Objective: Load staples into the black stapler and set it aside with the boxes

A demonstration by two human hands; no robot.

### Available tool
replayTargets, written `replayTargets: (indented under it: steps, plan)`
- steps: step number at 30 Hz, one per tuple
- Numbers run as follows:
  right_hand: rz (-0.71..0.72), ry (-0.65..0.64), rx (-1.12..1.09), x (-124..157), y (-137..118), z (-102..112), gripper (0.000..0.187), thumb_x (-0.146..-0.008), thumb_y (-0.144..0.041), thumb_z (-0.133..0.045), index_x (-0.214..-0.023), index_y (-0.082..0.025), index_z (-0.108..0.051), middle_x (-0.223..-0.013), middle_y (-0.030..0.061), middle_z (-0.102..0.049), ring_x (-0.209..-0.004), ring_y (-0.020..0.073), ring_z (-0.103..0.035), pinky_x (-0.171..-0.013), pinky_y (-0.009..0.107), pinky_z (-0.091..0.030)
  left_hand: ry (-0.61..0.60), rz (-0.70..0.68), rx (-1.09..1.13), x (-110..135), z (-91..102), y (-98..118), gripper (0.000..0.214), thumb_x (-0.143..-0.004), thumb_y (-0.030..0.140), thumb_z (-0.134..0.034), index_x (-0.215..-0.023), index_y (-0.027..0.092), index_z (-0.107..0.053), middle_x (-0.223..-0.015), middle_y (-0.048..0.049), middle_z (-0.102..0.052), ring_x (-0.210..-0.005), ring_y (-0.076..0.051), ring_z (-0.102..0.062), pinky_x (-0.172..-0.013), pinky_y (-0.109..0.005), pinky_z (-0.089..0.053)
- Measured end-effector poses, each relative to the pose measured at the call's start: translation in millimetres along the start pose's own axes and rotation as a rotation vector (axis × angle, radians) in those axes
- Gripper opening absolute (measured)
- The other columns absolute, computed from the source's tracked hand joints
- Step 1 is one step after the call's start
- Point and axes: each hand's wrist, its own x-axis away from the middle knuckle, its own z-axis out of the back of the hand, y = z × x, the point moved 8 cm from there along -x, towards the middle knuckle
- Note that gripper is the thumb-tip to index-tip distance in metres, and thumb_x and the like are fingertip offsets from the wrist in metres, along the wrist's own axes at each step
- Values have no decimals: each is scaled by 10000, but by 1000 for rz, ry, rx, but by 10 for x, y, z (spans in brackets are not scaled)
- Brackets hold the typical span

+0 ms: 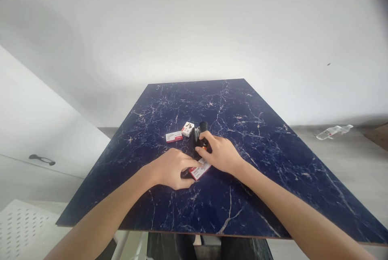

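A black stapler (201,135) with an orange part lies near the middle of a dark blue marble-patterned table (257,163). My right hand (220,153) rests over its near end, fingers curled around it. My left hand (173,169) pinches a small red and white staple box (200,170) lying just in front of the stapler. Two more small boxes sit to the left of the stapler: a flat red and white one (173,136) and a white one (187,129).
A white wall stands behind the table. A white cabinet with a dark handle (41,159) is on the left. A clear plastic bottle (333,131) lies on the floor at the right. A perforated white surface (21,223) is at the lower left.
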Motion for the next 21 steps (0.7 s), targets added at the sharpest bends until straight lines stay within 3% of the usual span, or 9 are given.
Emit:
replayTargets:
  steps: [2, 4, 6, 8, 11, 14, 17, 21]
  plan:
    - [-75, 36, -2, -15, 135, 66, 237, -921, -360, -563, -1136, -265, -533, -699, -37, -657, -623, 195, -617, -598, 274, -350, 18, 6, -2, -1, 33, -23, 274, -780, 282, -695, -1049, 293, -746, -851, -21, -718, -682, -200, -666, -638, -325, -490]
    - [-135, 71, 23, -24, 254, 148, 215, -891, -330, -564, -1090, -253, -538, -680, -34, -644, -608, 195, -601, -595, 276, -347, 35, 12, 11, -10, 52, -33, 237, -786, 277, -719, -1021, 279, -748, -1099, -55, -721, -867, -237, -699, -743, -350, -529]
    - [-147, 87, 62, -30, 304, 214, 224, -856, -318, -585, -1065, -245, -550, -713, -19, -659, -612, 194, -594, -589, 277, -343, 32, 4, 48, -27, 40, -26, 213, -790, 271, -745, -1003, 271, -737, -1372, -59, -626, -1097, -284, -663, -901, -399, -529]
    - [-134, 85, 78, -34, 300, 244, 295, -832, -299, -599, -1119, -242, -556, -770, -4, -684, -625, 196, -599, -591, 278, -349, 2, -24, 101, -46, -6, 0, 213, -785, 264, -772, -991, 270, -717, -1492, -36, -543, -1228, -304, -599, -1023, -446, -486]
    - [-126, 89, 67, -35, 275, 238, 448, -848, -287, -585, -1290, -248, -521, -966, 40, -724, -699, 216, -642, -628, 290, -382, -31, -43, 157, -69, -78, 19, 311, -765, 256, -807, -1051, 283, -685, -1443, -39, -589, -1253, -301, -574, -1066, -472, -465]
    - [-133, 77, 19, -41, 286, 191, 543, -861, -303, -594, -1388, -247, -474, -1111, 79, -712, -817, 253, -675, -682, 306, -420, 22, 51, 127, -73, -69, -79, 452, -770, 347, -824, -1176, 279, -636, -1343, -82, -631, -1219, -309, -586, -1024, -478, -493]
    - [-171, 55, -50, -32, 320, 154, 621, -848, -327, -630, -1426, -222, -430, -1020, 80, -721, -827, 266, -676, -698, 315, -438, 120, 178, 70, -35, 20, -230, 481, -751, 467, -828, -1122, 248, -612, -1324, -118, -601, -1189, -324, -598, -947, -463, -529]
    - [-155, -24, -207, 11, 232, 54, 671, -854, -321, -636, -1454, -195, -365, -823, 23, -691, -698, 223, -656, -637, 294, -415, 103, 244, 99, 4, 40, -354, 434, -745, 409, -823, -1066, 246, -582, -1283, -116, -598, -1143, -318, -610, -887, -438, -538]
